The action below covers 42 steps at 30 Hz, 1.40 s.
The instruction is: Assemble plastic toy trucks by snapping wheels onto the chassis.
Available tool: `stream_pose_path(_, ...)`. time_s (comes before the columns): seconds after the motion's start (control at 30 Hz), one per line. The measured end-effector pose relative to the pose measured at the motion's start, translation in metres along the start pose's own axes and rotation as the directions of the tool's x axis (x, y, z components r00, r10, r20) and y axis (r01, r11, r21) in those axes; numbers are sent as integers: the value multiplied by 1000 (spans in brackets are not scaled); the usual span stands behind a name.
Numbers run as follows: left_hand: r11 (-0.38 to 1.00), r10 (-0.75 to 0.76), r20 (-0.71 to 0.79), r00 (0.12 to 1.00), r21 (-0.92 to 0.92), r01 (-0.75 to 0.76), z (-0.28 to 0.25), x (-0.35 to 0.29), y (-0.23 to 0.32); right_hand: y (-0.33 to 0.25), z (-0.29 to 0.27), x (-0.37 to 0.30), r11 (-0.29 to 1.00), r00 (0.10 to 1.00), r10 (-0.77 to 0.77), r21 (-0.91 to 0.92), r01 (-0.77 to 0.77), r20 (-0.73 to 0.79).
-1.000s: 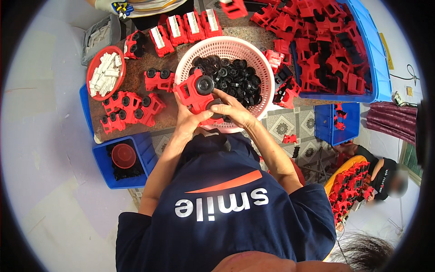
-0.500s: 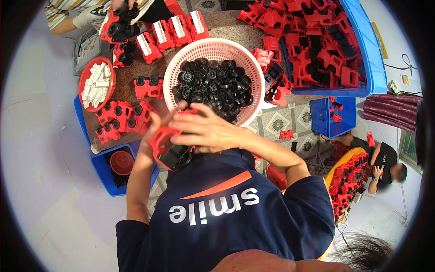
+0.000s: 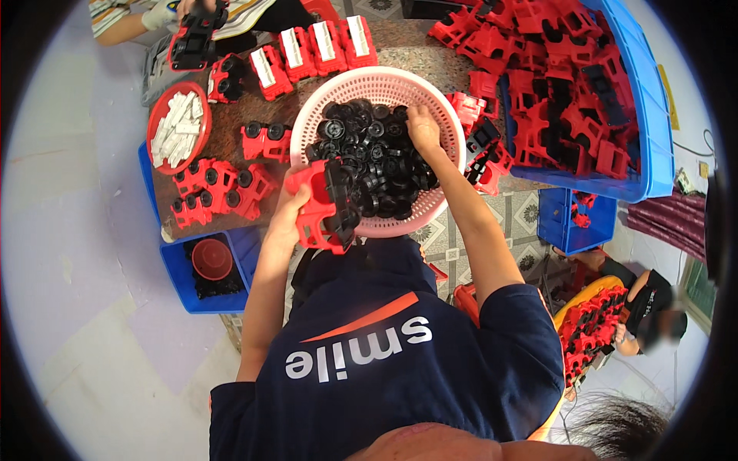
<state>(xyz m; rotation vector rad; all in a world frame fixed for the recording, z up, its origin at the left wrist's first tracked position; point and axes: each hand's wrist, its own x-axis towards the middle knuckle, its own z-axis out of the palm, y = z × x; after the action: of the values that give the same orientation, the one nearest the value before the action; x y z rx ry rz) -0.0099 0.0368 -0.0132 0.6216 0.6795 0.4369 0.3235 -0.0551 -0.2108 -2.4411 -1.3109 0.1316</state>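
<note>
Gripping red toy chassis (image 3: 321,206), 1 black wheel (image 3: 336,192) fitted, left hand (image 3: 290,217).

No real packages, signs or screens here, just white lettering with an orange stripe (image 3: 361,316) printed on the navy shirt (image 3: 400,361), near centre.

Brown speckled stone table (image 3: 419,48) stands on a pale floor (image 3: 84,338). Patterned tiles (image 3: 530,219) lie at right, evenly lit.
</note>
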Motion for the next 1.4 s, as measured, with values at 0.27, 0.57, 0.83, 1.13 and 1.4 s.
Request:
stream_pose_path(0.27, 989, -4, -160, 987, 143, 27, 9, 23, -9, -138, -179, -51, 63, 945, 23, 943, -328, 327)
stream_pose_path(0.57, 982, -10, -31, 999, 188, 16, 18, 19, -5, -173, -175, -90, 105, 919, -58, 918, -383, 390)
stream_pose_path(0.83, 937, -23, -12, 1000, 348, 26, 21, 17, -6, -166, -166, -95, 363, 865, -34, 812, -457, 501)
stream_pose_path(1.13, 963, -90, 9, 996, 254, 85, 27, 6, -13, -164, -153, -106, -53, 788, -237, 803, -594, 568)
stream_pose_path(1.4, 966, -39, -231, 972, 239, 96, 17, 14, -26, -94, -68, -40, 741, 947, -201, 671, -21, 251)
